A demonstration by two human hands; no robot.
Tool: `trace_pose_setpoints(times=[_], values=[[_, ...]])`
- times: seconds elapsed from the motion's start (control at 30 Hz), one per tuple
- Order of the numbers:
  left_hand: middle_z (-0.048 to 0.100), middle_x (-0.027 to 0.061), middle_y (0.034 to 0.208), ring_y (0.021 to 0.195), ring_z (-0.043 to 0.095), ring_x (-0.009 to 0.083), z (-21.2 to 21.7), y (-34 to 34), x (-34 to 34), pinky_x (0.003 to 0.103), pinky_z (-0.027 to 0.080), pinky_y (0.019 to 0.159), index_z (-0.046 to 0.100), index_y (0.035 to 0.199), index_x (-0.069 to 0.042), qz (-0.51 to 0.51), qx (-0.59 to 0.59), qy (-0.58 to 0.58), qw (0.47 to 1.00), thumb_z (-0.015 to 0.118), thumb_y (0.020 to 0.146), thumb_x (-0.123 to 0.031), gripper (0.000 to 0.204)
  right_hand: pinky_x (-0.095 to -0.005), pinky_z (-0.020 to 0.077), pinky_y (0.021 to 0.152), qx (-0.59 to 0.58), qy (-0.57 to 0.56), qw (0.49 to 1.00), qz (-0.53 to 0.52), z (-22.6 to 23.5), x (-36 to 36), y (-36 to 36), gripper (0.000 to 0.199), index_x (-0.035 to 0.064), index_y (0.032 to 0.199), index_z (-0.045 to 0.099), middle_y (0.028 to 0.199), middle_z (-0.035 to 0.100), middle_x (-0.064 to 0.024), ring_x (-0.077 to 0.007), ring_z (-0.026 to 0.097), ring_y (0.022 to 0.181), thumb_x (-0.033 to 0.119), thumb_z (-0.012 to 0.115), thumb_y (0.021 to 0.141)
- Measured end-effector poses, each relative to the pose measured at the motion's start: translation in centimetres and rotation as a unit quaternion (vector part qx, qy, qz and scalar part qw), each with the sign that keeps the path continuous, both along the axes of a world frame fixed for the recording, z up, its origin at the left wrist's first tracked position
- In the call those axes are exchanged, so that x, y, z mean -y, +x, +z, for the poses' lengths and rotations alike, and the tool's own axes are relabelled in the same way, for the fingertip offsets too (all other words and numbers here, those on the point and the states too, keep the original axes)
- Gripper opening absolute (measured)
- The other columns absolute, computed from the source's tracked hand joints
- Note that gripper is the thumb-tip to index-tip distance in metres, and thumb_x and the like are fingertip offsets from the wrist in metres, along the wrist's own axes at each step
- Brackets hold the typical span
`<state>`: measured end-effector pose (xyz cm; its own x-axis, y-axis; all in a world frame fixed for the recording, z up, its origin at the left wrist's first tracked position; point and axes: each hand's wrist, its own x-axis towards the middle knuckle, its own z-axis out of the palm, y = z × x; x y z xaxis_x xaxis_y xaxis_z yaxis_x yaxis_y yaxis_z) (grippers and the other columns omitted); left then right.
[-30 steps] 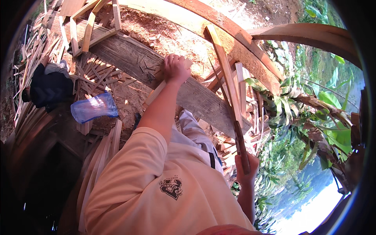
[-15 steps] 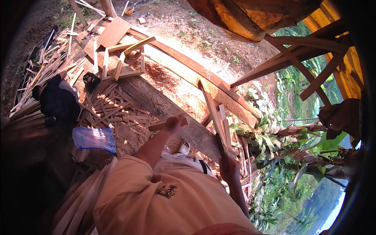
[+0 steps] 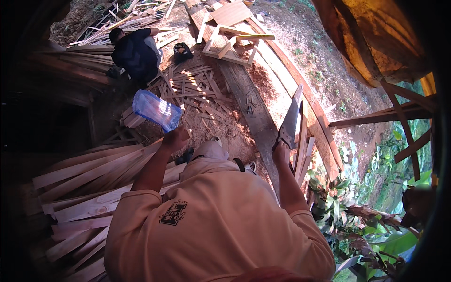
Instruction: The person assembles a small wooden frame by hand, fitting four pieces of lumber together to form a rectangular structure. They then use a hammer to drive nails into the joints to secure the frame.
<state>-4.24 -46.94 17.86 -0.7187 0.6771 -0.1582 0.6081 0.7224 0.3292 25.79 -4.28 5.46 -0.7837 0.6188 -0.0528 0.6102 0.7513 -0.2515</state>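
My right hand point(image 3: 282, 153) is closed round the handle of a handsaw point(image 3: 290, 120), whose blade points up and away over the right side of a long plank bench point(image 3: 249, 101). My left hand point(image 3: 174, 139) is closed on a short piece of wood point(image 3: 189, 134); only its pale end shows beside the fingers. Just beyond that hand lies a blue clear plastic bag point(image 3: 157, 110). Several narrow boards point(image 3: 303, 136) lean against the bench to the right of the saw.
A wooden frame point(image 3: 225, 47) and a flat panel point(image 3: 231, 12) rest at the bench's far end. Another person point(image 3: 136, 54) crouches at far left. Offcuts point(image 3: 192, 89) litter the ground, long boards point(image 3: 94, 202) are stacked at near left, and plants point(image 3: 338, 197) grow at right.
The view has turned left. My left hand has moved left, away from the bench, with the wood piece. My right hand has come forward, and the saw blade now shows fully.
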Motion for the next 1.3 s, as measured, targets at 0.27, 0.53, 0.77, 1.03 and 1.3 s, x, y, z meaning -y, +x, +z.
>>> trace_pose_setpoints(times=[0.27,0.53,0.77,1.03,1.3], values=[[0.071,0.0258,0.099,0.096,0.070,0.0466,-3.2,-6.3,12.1,0.057,0.057,0.081,0.057,0.121,-0.006,0.085,0.025,-0.104,0.991,0.074,0.079,-0.024,0.048,-0.0515,0.0441,0.105,0.103,-0.030,0.993,-0.050,0.3,3.1,-0.7,0.034,0.0035,0.121,0.057,0.123,0.061,-0.0185,-0.0379,0.055,0.126,0.011,0.063,0.089],[0.069,0.0295,0.105,0.099,0.068,0.0482,-4.3,-18.2,5.9,0.053,0.057,0.084,0.057,0.121,0.003,0.082,0.042,0.067,0.993,0.079,0.083,-0.022,0.051,-0.0535,0.0493,0.097,0.095,-0.083,0.973,-0.193,5.1,9.2,-4.2,0.041,0.0024,0.114,0.060,0.118,0.063,-0.0217,-0.0432,0.059,0.115,0.023,0.075,0.083],[0.069,0.0237,0.092,0.085,0.070,0.0442,8.7,-23.5,-7.2,0.049,0.056,0.075,0.058,0.109,0.001,-0.029,0.002,0.331,0.943,0.082,0.081,-0.018,0.042,-0.0354,0.0531,0.091,-0.047,-0.471,0.866,-0.162,13.7,12.6,-18.2,0.037,-0.0004,0.122,0.065,0.113,0.073,-0.0143,-0.0231,0.069,0.103,0.028,0.070,0.099],[0.064,0.0056,0.083,0.073,0.062,0.0141,22.7,-21.0,-18.4,0.031,0.051,0.067,0.057,0.098,-0.004,0.029,0.121,0.550,0.826,0.080,0.091,-0.015,0.026,-0.0384,0.0510,0.102,-0.189,-0.823,0.536,0.022,23.6,12.5,-26.8,0.054,-0.0026,0.137,0.055,0.132,0.065,-0.0168,-0.0249,0.065,0.118,0.044,0.048,0.110],[0.059,0.0099,0.105,0.123,0.062,0.0341,18.1,-14.6,-26.3,0.053,0.045,0.115,0.051,0.098,-0.006,-0.023,0.367,0.688,0.626,0.067,0.097,-0.002,0.017,-0.0456,0.0530,0.097,-0.352,-0.765,0.409,-0.352,23.5,7.3,-29.0,0.063,0.0012,0.136,0.047,0.127,0.057,-0.0237,-0.0343,0.065,0.113,0.047,0.069,0.099]])
